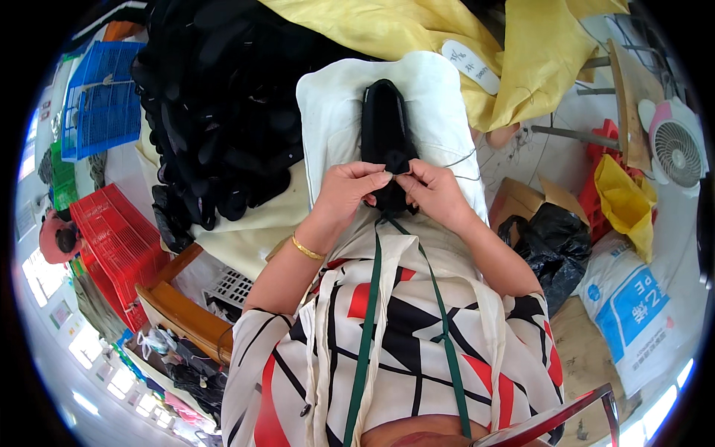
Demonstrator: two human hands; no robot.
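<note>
A black cloth shoe (383,119) lies lengthwise on a thick white cloth (433,97) over my lap, its long end pointing away from me. My left hand (350,192) pinches the shoe's near part between thumb and fingers. From the other side, my right hand (438,195) grips the same part with thumb and forefinger, so the fingertips of both hands almost meet. Any needle or thread between them is too small to make out. Under my hands, part of the shoe is hidden.
At the left lies a big heap of black cloth shoes (223,112). Yellow sheeting (544,67) with a white sole-shaped piece (471,65) is at the far side. Red crates (123,246) and a blue crate (104,100) stand left. A fan (676,145) and a black bag (555,242) are right.
</note>
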